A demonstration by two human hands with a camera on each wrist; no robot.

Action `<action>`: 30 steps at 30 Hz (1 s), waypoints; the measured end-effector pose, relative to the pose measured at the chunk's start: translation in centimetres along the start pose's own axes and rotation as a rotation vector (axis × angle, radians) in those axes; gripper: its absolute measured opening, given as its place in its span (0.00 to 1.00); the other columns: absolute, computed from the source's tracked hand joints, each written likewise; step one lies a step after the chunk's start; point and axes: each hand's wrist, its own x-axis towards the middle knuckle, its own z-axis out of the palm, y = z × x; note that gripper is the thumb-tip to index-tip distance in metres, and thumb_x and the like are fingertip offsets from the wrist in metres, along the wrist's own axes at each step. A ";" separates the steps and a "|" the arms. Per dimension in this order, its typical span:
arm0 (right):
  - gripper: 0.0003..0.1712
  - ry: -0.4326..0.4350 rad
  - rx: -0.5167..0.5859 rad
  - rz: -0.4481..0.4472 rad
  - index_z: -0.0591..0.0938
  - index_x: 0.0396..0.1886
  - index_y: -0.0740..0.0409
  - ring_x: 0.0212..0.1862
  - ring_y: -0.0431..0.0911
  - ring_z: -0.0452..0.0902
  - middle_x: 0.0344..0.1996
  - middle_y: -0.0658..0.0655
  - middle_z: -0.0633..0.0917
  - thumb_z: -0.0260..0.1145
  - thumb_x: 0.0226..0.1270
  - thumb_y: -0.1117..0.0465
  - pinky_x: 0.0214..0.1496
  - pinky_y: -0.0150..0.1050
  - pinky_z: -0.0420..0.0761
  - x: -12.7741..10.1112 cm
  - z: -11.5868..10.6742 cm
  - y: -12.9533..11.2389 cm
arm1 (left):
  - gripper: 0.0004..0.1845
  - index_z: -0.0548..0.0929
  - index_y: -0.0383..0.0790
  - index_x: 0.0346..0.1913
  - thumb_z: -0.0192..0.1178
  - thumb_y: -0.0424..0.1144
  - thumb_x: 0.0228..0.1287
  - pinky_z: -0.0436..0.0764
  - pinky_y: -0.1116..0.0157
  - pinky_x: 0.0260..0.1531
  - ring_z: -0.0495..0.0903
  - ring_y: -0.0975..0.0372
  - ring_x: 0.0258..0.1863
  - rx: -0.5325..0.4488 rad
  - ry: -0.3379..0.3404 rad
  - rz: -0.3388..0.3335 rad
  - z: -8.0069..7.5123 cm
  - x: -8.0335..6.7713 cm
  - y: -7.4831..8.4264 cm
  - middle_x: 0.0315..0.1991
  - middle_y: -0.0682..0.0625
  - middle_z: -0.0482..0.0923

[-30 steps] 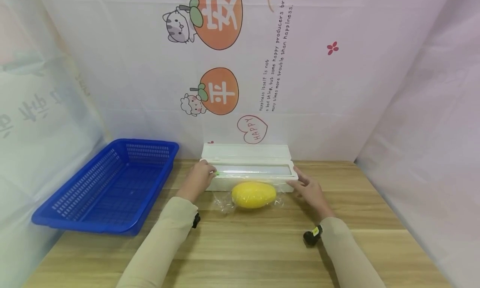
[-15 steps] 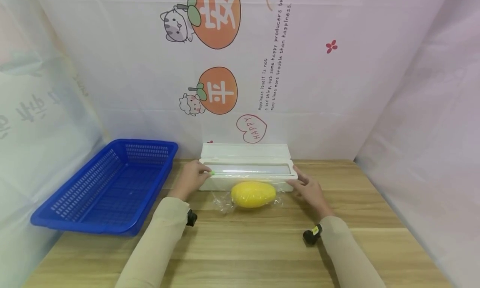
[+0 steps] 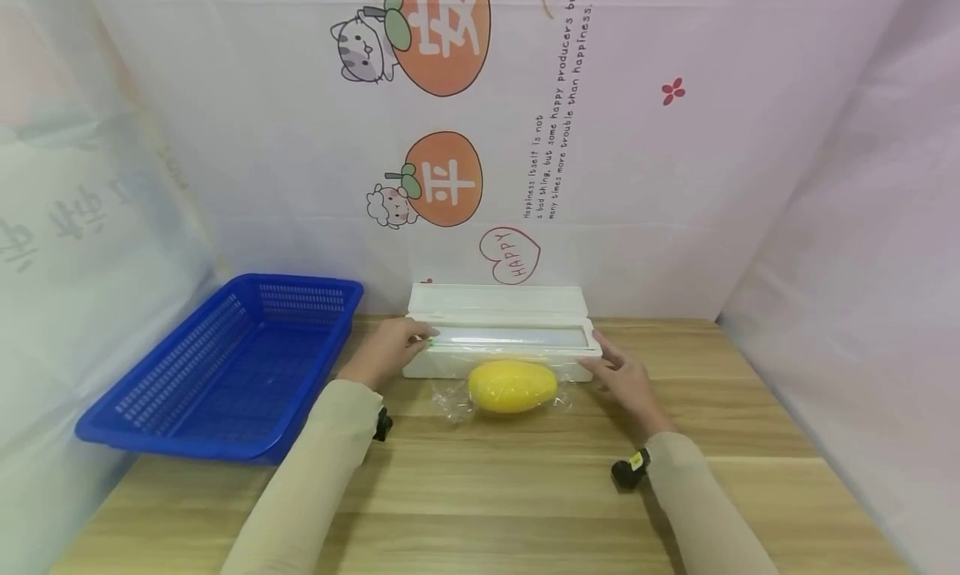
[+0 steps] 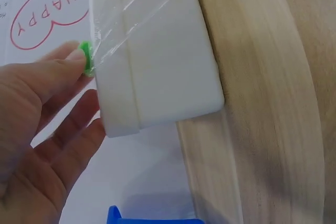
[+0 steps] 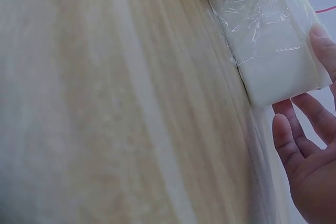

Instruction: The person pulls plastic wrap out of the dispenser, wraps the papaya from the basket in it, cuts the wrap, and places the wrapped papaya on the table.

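A long white cling film dispenser box, its lid standing up behind, sits against the back wall. At its left end my left hand pinches a small green slide cutter on the top front edge. The right hand grips the box's right end, thumb on the top edge in the right wrist view and fingers around the end face. Clear cling film hangs down the box front. Just before the box lies a yellow oval fruit, covered in film that spreads out at both sides.
To the left stands a blue plastic basket with slotted walls. The wooden table ends at a printed white cloth wall close behind the box, with cloth at both sides.
My left hand has slid slightly left with the green cutter, toward the box's left end. The right hand keeps its grip; the fruit stays in place. The head view has shifted a little.
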 end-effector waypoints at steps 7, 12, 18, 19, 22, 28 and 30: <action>0.44 -0.013 0.147 0.045 0.65 0.76 0.32 0.31 0.45 0.76 0.69 0.55 0.73 0.74 0.62 0.45 0.27 0.33 0.80 -0.1 0.0 0.3 | 0.09 0.89 0.37 0.48 0.63 0.29 0.68 0.82 0.57 0.47 0.83 0.55 0.43 0.069 0.019 0.091 0.3 0.1 -0.2 0.43 0.47 0.87; 0.44 -0.005 0.172 0.058 0.66 0.75 0.30 0.31 0.45 0.75 0.67 0.52 0.75 0.75 0.60 0.44 0.27 0.33 0.80 -0.1 0.1 0.5 | 0.08 0.88 0.35 0.47 0.62 0.28 0.69 0.81 0.56 0.50 0.82 0.53 0.44 0.068 0.054 0.119 0.7 -0.4 -0.9 0.43 0.45 0.85; 0.45 0.013 0.035 0.020 0.65 0.76 0.33 0.43 0.53 0.81 0.69 0.55 0.73 0.72 0.61 0.39 0.37 0.39 0.85 0.0 -0.1 0.4 | 0.10 0.88 0.40 0.49 0.60 0.29 0.71 0.79 0.54 0.52 0.80 0.53 0.46 0.032 0.064 0.131 0.9 -0.9 -2.0 0.44 0.47 0.83; 0.45 0.017 0.016 0.016 0.65 0.76 0.33 0.44 0.53 0.81 0.69 0.54 0.73 0.72 0.61 0.39 0.38 0.39 0.85 0.0 -0.1 0.4 | 0.11 0.88 0.41 0.50 0.61 0.29 0.70 0.79 0.54 0.52 0.80 0.53 0.47 0.028 0.061 0.137 1.0 -0.9 -2.2 0.44 0.47 0.83; 0.45 0.018 0.017 0.025 0.65 0.76 0.33 0.45 0.52 0.81 0.70 0.54 0.73 0.72 0.61 0.39 0.39 0.40 0.85 0.0 -0.1 0.3 | 0.13 0.88 0.43 0.52 0.62 0.29 0.69 0.80 0.57 0.49 0.80 0.56 0.45 0.005 0.046 0.144 0.9 -0.9 -2.6 0.44 0.48 0.82; 0.45 0.014 0.012 0.019 0.64 0.76 0.33 0.48 0.53 0.81 0.71 0.53 0.71 0.72 0.60 0.38 0.41 0.40 0.85 0.0 0.0 0.2 | 0.15 0.88 0.44 0.55 0.65 0.30 0.67 0.80 0.64 0.38 0.78 0.61 0.39 -0.044 -0.011 0.104 0.4 -0.8 -2.6 0.42 0.50 0.82; 0.45 0.011 0.019 0.024 0.64 0.76 0.32 0.48 0.52 0.80 0.72 0.53 0.70 0.72 0.60 0.38 0.41 0.40 0.85 0.0 0.1 0.2 | 0.15 0.88 0.44 0.55 0.66 0.32 0.67 0.80 0.65 0.37 0.78 0.62 0.38 -0.050 -0.020 0.089 0.3 -0.8 -2.6 0.42 0.50 0.82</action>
